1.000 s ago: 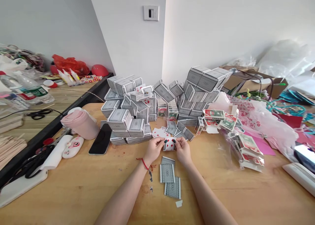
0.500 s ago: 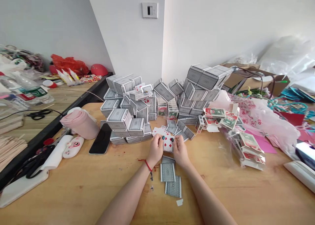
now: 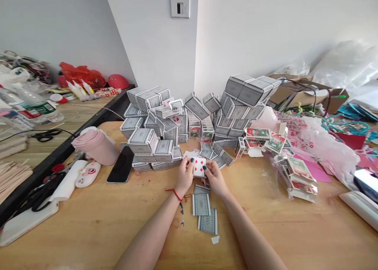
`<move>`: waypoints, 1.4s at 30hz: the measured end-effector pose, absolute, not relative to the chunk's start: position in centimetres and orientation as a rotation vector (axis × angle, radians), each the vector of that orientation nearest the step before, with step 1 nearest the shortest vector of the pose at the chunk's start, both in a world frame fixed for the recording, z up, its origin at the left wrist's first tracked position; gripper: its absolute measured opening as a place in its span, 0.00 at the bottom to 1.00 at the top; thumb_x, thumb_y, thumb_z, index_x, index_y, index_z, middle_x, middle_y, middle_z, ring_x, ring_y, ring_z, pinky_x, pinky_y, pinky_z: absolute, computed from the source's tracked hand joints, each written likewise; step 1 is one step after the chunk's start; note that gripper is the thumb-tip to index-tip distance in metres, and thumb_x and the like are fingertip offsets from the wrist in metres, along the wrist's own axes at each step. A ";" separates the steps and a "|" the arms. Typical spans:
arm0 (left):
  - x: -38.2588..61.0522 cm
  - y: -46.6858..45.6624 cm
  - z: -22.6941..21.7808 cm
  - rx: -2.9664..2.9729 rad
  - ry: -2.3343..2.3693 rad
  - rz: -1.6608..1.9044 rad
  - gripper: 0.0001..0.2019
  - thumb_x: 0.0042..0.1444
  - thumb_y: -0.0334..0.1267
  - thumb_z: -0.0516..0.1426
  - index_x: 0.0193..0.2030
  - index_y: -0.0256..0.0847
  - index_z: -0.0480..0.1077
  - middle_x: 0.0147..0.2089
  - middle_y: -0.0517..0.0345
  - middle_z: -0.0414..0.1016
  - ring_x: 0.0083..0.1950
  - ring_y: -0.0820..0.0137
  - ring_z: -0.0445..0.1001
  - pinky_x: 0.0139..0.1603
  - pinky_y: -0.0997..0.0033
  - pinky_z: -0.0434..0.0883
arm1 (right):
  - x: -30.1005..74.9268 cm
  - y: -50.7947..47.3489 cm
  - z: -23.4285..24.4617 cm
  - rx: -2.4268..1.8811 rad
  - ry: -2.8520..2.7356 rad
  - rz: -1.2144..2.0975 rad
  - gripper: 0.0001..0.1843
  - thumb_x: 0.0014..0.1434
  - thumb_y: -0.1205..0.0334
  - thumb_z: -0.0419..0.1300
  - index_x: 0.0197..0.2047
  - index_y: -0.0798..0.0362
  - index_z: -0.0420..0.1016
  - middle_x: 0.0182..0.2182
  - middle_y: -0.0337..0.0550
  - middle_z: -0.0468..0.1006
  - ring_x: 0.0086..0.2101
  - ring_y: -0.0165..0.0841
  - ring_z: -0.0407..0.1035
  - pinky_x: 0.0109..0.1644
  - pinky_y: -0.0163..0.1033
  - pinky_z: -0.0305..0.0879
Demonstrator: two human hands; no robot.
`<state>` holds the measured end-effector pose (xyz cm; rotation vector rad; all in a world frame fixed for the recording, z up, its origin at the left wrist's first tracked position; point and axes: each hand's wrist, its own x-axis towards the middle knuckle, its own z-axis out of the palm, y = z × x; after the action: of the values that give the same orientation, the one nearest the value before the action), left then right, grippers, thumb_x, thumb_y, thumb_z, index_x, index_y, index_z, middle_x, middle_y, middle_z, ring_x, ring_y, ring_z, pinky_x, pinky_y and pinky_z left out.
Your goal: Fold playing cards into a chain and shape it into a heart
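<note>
Both hands meet low over the desk [image 3: 88, 230]. My left hand [image 3: 183, 174] and right hand [image 3: 215, 176] each have their fingers pinching one side of the diamond card [image 3: 199, 167]. Gripping both edges keeps it off the desk, face tilted up at me, just short of the box heap [image 3: 147, 140]. Grey-backed cards [image 3: 201, 204] lie between my wrists, within easy reach. Compared with a second ago, the card sits slightly nearer the heap and looks more upright.

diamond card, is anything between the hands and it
Nothing visible stands between them. The left hand and the right hand each hold a side of the diamond card, just beyond the face-down cards on the table.
</note>
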<state>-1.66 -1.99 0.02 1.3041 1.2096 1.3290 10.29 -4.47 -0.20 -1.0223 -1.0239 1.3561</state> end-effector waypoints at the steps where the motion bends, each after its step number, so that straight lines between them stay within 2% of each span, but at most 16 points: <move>1: -1.7 -1.9 0.0 1.276 1.182 1.296 0.10 0.52 0.43 0.51 0.29 0.38 0.63 0.26 0.62 0.64 0.24 0.77 0.61 0.24 0.79 0.60 | 10.4 -4.4 -0.2 -1.017 -1.019 1.366 0.13 0.53 0.52 0.55 0.36 0.48 0.55 0.25 0.32 0.67 0.13 0.21 0.57 0.13 0.28 0.51; 4: -2.0 -1.8 0.2 1.173 1.063 1.140 0.13 0.52 0.46 0.51 0.35 0.38 0.65 0.24 0.64 0.64 0.17 0.80 0.59 0.16 0.79 0.57 | 10.7 -4.2 -0.3 -1.039 -1.000 1.357 0.13 0.52 0.54 0.55 0.37 0.48 0.56 0.27 0.33 0.69 0.13 0.21 0.58 0.13 0.27 0.52; 6: -2.2 -1.9 0.6 1.112 0.962 1.057 0.16 0.52 0.48 0.51 0.42 0.39 0.64 0.24 0.63 0.66 0.16 0.78 0.63 0.14 0.78 0.59 | 10.9 -4.1 -0.3 -1.048 -0.985 1.332 0.13 0.52 0.55 0.56 0.37 0.48 0.57 0.26 0.33 0.70 0.13 0.22 0.59 0.13 0.28 0.52; 9: -2.3 -2.3 1.2 1.083 0.802 0.989 0.22 0.50 0.48 0.52 0.51 0.40 0.61 0.32 0.56 0.71 0.22 0.73 0.70 0.20 0.73 0.68 | 11.2 -4.0 -0.1 -1.035 -0.944 1.317 0.14 0.50 0.55 0.57 0.37 0.49 0.57 0.25 0.33 0.70 0.14 0.23 0.60 0.14 0.29 0.54; 12: -2.4 -2.7 1.8 1.126 0.714 0.980 0.28 0.46 0.42 0.58 0.54 0.41 0.59 0.43 0.49 0.70 0.27 0.71 0.73 0.27 0.67 0.73 | 11.4 -4.0 0.3 -1.016 -0.905 1.339 0.14 0.50 0.55 0.58 0.36 0.49 0.58 0.25 0.33 0.70 0.13 0.22 0.59 0.14 0.29 0.54; 16: -2.4 -2.6 1.8 1.159 0.772 0.970 0.26 0.47 0.41 0.58 0.53 0.41 0.59 0.40 0.49 0.71 0.26 0.71 0.72 0.27 0.65 0.73 | 11.5 -4.2 0.7 -0.984 -0.907 1.405 0.14 0.50 0.54 0.58 0.36 0.49 0.58 0.24 0.33 0.71 0.12 0.22 0.58 0.12 0.29 0.51; 20: -2.3 -2.2 1.0 1.204 0.879 0.981 0.21 0.49 0.44 0.56 0.50 0.41 0.60 0.38 0.52 0.71 0.22 0.75 0.69 0.22 0.72 0.69 | 11.2 -4.3 0.8 -0.963 -0.905 1.448 0.16 0.49 0.53 0.59 0.36 0.48 0.57 0.24 0.33 0.71 0.13 0.24 0.61 0.12 0.29 0.53; 22: -2.2 -2.1 0.5 1.248 1.005 1.061 0.16 0.51 0.44 0.53 0.45 0.39 0.62 0.35 0.55 0.71 0.22 0.76 0.67 0.21 0.75 0.66 | 10.8 -4.4 0.6 -0.948 -0.899 1.498 0.17 0.49 0.53 0.60 0.37 0.48 0.57 0.22 0.32 0.71 0.13 0.25 0.63 0.12 0.29 0.55; 25: -2.0 -2.1 0.1 1.330 1.303 1.301 0.09 0.54 0.42 0.51 0.36 0.39 0.64 0.32 0.56 0.70 0.28 0.73 0.67 0.28 0.75 0.64 | 9.9 -4.7 0.3 -0.900 -0.844 1.591 0.17 0.49 0.53 0.60 0.37 0.47 0.55 0.21 0.30 0.70 0.16 0.28 0.67 0.14 0.30 0.61; 31: -2.2 -2.4 0.3 1.407 1.499 1.385 0.10 0.55 0.40 0.48 0.25 0.40 0.59 0.23 0.62 0.62 0.25 0.73 0.61 0.28 0.75 0.57 | 9.0 -5.1 0.1 -0.858 -0.777 1.693 0.17 0.50 0.53 0.60 0.36 0.48 0.55 0.20 0.32 0.71 0.17 0.29 0.69 0.17 0.32 0.65; 38: -2.1 -2.6 -0.1 1.465 1.453 1.381 0.11 0.56 0.40 0.48 0.24 0.41 0.59 0.24 0.61 0.62 0.27 0.71 0.61 0.30 0.73 0.57 | 8.7 -5.1 -0.2 -0.918 -0.760 1.610 0.15 0.52 0.52 0.56 0.35 0.48 0.54 0.18 0.30 0.71 0.12 0.27 0.65 0.11 0.29 0.58; 42: -2.0 -2.7 -0.1 1.521 1.394 1.360 0.09 0.58 0.38 0.45 0.34 0.39 0.64 0.33 0.55 0.69 0.35 0.69 0.67 0.36 0.71 0.62 | 8.6 -5.2 0.0 -0.985 -0.780 1.543 0.14 0.52 0.52 0.54 0.36 0.47 0.52 0.14 0.27 0.67 0.11 0.27 0.63 0.10 0.28 0.55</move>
<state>-2.00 -2.70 -0.12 1.5211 1.3939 1.3597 8.58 -5.25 0.05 -0.9852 -0.7798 1.5429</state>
